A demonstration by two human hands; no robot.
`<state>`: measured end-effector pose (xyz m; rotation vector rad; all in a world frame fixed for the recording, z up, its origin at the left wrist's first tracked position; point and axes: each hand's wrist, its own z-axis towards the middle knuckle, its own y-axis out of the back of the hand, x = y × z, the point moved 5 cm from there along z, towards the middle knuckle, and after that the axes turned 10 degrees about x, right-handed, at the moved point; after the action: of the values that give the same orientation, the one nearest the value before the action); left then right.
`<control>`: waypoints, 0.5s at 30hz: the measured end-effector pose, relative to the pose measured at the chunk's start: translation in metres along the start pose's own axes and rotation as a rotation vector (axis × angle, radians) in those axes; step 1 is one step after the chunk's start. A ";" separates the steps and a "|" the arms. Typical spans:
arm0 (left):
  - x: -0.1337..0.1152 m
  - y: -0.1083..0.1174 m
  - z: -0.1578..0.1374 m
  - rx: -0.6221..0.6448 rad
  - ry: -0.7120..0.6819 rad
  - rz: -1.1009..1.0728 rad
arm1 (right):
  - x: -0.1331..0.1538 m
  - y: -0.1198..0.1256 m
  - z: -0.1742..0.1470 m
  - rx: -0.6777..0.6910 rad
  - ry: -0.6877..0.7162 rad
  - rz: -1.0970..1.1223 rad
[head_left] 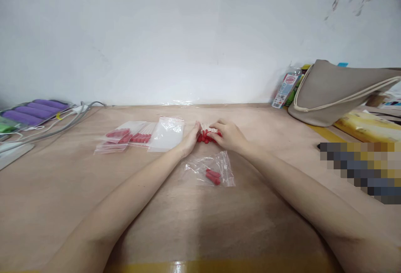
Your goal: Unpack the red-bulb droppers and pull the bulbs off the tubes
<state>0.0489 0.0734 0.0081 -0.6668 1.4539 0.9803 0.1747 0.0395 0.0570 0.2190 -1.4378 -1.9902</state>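
Observation:
A bunch of white sticks with red rounded tips (205,136) lies on the table between my two hands. My left hand (190,138) stands on its edge along the left side of the bunch, fingers stretched out. From the right, my right hand (231,136) curves over the sticks, its thumb and fingers on them near the red tips. Closer to me is a crumpled clear plastic bag (194,166) with a few red pieces (213,177) in it. Left of my left hand lie a flat clear zip bag (167,133) and more red-tipped sticks (140,138).
Filled zip bags (114,139) overlap on the left of the wooden table (156,223). Cables (73,118) and a purple padded item (36,112) sit at far left. A grey drawstring bag (332,93), a bottle (286,85) and a yellow packet (369,126) occupy the right.

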 end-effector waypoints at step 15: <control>0.002 0.009 -0.014 -0.076 0.073 -0.065 | -0.030 -0.009 -0.076 -0.018 -0.219 0.576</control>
<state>0.0339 0.0658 0.0075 -0.8075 1.4549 0.9734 0.2317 -0.0008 0.0131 -0.3944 -1.4114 -1.5796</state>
